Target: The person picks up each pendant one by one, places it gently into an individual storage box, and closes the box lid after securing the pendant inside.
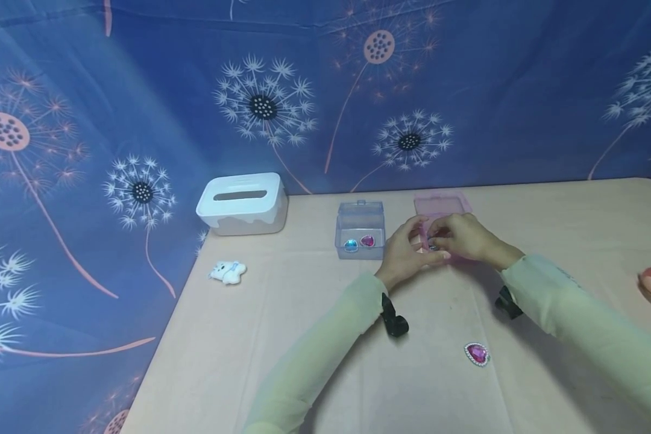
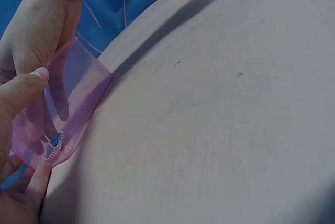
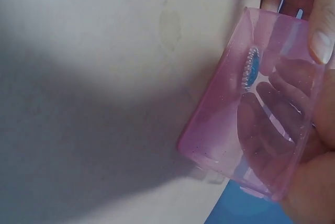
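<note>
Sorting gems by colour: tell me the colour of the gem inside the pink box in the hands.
Blue, with a silver beaded rim, the gem shows best in the right wrist view.

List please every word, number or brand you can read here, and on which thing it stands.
None: no readable text in any view.
Tissue box: plain.
Clear box: plain.
Pink box: plain.
Backdrop: only dandelion prints.

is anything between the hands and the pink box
Nothing visible. Both the left hand and the right hand already hold the pink box, with a blue gem inside it.
</note>
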{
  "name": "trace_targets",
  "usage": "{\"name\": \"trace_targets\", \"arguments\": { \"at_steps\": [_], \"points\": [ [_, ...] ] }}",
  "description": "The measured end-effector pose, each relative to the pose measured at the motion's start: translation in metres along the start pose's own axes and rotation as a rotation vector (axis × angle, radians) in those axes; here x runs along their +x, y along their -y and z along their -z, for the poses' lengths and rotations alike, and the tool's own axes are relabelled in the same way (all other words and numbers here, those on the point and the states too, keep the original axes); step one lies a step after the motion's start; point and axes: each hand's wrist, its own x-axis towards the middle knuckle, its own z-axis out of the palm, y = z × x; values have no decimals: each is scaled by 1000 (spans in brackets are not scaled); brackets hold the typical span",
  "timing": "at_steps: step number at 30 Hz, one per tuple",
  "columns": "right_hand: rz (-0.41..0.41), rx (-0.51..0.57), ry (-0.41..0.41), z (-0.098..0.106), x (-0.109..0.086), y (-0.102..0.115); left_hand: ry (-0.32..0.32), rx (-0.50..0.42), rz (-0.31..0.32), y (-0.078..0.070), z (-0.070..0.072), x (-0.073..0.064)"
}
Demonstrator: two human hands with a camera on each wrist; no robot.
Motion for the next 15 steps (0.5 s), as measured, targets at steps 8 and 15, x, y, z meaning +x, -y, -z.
{"name": "trace_targets", "arguments": {
  "at_steps": [8,15],
  "points": [
    [13,33,-88,8,-14,5,6,7,17,0,0,0],
    [86,-1,-281,20,-51,20,13,4,-2,-2,1,0]
  ]
}}
